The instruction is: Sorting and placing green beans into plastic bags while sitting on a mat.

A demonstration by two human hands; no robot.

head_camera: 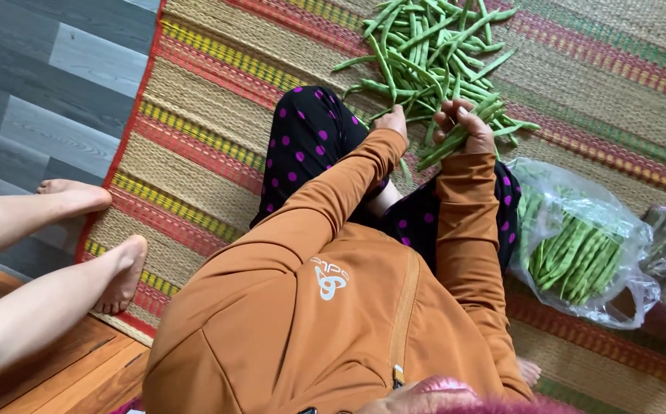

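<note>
A small bunch of green beans (pixel 463 132) lies gripped in the right hand (pixel 467 126), its long axis slanting up to the right, at the near edge of the loose bean pile (pixel 425 46) on the woven mat (pixel 218 138). The left hand (pixel 394 121) sits just beside it, fingers curled; whether they hold a bean is unclear. A clear bag of beans (pixel 578 253) rests to the right.

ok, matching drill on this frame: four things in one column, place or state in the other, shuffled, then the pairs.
Things:
1. right hand
2. left hand
3. clear plastic bag
4. bare feet

Places or states:
A. at the mat's left edge, partly on the wooden floor
B. clutching a bunch of green beans
C. lying on the woven mat, filled with beans
D. by the near edge of the loose bean pile, on a spotted trouser knee

Pairs: 1-B, 2-D, 3-C, 4-A
</note>
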